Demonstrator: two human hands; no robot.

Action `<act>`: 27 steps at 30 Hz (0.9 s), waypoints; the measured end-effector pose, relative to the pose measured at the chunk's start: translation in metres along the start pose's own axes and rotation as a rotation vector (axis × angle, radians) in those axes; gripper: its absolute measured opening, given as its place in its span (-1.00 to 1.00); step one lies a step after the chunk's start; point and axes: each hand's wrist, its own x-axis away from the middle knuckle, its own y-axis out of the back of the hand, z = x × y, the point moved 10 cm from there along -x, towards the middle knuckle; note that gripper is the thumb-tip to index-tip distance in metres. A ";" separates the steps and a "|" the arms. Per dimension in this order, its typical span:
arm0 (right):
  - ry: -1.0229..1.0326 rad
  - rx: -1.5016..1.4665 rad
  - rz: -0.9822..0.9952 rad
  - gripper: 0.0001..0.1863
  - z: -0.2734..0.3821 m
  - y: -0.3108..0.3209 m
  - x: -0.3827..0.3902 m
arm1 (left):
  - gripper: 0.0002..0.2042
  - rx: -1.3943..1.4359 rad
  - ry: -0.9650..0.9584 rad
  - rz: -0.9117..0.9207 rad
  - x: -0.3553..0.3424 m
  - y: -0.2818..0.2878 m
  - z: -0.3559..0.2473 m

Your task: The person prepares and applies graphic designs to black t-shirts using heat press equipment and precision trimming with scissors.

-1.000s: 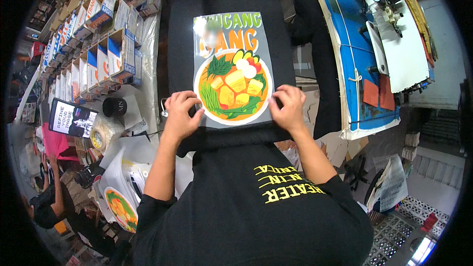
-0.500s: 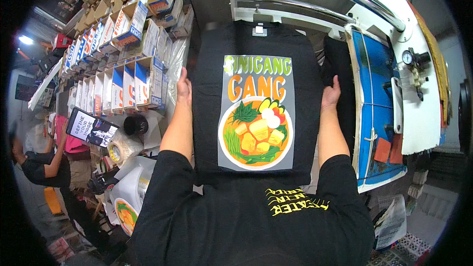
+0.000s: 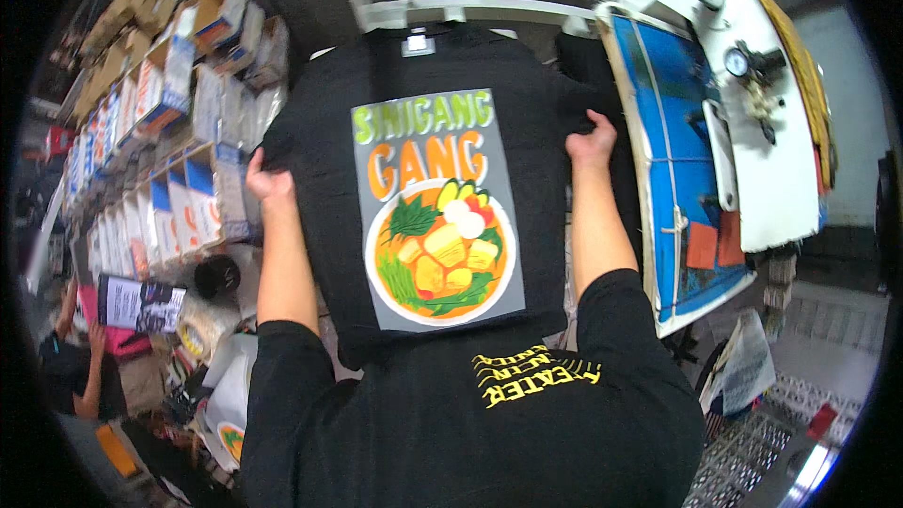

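I see a black T-shirt spread flat, collar away from me, over a press platen whose surface is hidden under the cloth. It fills the middle of the view, its hem reaching down to my own chest. To the right of it stands the heat press, a white body with a blue padded plate tilted beside the shirt's right edge and a small round gauge on top. Along the left runs a shelf of cardboard boxes, many white and blue, stacked in rows.

On the shirt's front lies a grey rectangular transfer sheet, centred, printed with green and orange lettering above a bowl of soup with yellow chunks and green leaves.

My left hand sits at the shirt's left edge, fingers curled into the black cloth and pinching it. My right hand is at the shirt's right edge, closed on the fabric there, thumb toward the print. Both hands are clear of the sheet.

At the lower left, another person holds a dark printed card.
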 end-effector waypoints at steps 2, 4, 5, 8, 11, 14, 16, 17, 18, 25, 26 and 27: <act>-0.055 -0.057 0.031 -0.50 -0.001 0.001 0.006 | -0.67 0.015 -0.018 -0.100 0.002 0.001 0.003; -0.052 -0.101 0.041 -0.51 0.004 0.015 -0.011 | -0.66 0.003 0.023 -0.091 0.000 -0.008 0.012; -0.041 -0.084 0.010 -0.51 0.002 0.014 -0.006 | -0.66 -0.001 0.002 -0.106 0.007 -0.012 0.008; -0.018 -0.007 -0.073 -0.52 0.000 0.009 0.005 | -0.68 0.037 -0.036 -0.098 0.019 -0.018 -0.002; -0.140 -0.069 0.080 -0.51 -0.003 0.004 0.006 | -0.63 0.011 -0.033 -0.165 0.029 -0.041 0.013; -0.141 0.348 0.154 -0.49 0.004 0.001 0.012 | -0.59 0.008 0.130 -0.219 0.033 -0.043 0.027; 0.007 1.155 -0.035 -0.34 0.005 -0.026 0.072 | -0.54 -0.208 0.321 -0.278 0.049 0.002 0.010; 0.485 1.639 -0.021 -0.23 0.045 -0.022 0.065 | -0.56 -0.621 0.207 -0.311 0.062 -0.024 0.018; 0.667 1.853 -0.008 -0.28 0.042 -0.035 0.103 | -0.58 -1.024 0.027 -0.357 0.101 -0.047 0.000; 1.042 1.688 0.495 -0.63 0.018 0.006 0.276 | -0.72 -1.842 -0.728 0.737 0.332 -0.144 0.042; 1.127 1.710 0.631 -0.60 -0.001 0.001 0.305 | -0.71 -1.830 -0.666 0.784 0.347 -0.143 0.050; 1.097 1.740 0.729 -0.55 -0.018 0.004 0.320 | -0.64 -1.861 -0.637 0.847 0.360 -0.146 0.059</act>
